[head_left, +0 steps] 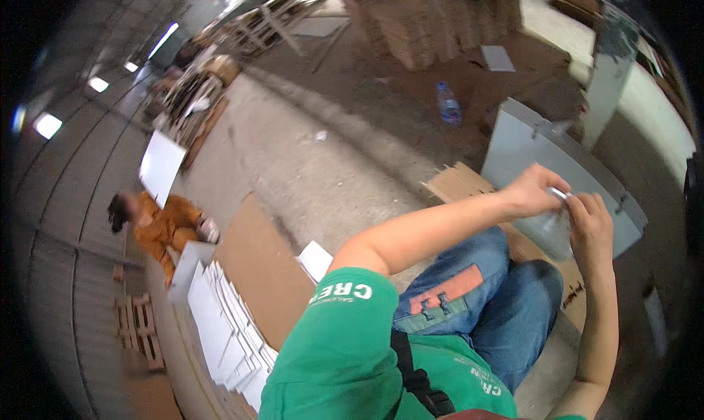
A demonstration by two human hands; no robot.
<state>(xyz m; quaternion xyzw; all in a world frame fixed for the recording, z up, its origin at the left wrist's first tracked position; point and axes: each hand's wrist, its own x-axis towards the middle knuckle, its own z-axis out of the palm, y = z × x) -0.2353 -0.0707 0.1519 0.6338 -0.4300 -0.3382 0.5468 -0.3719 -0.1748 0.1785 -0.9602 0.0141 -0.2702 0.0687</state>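
Both hands are raised over my bent knees, close together. Between them hangs a clear plastic bag [550, 233], its gathered top pinched in the fingers. My left hand [537, 190] is closed on one side of that top, and my right hand [592, 223] is closed on the other side. What is inside the bag, if anything, I cannot make out. Behind the bag stands a grey panel [513, 141] with small dark fittings along its edge. A piece of brown cardboard [462, 181] lies under and beside the panel.
To the left, a person in orange [165, 225] crouches by white panels. A stack of white sheets [220, 332] lies next to a large brown board [264, 266]. On the floor ahead are a plastic bottle [448, 103] and a pale sheet [498, 58]. Cardboard stacks [425, 24] stand farther off.
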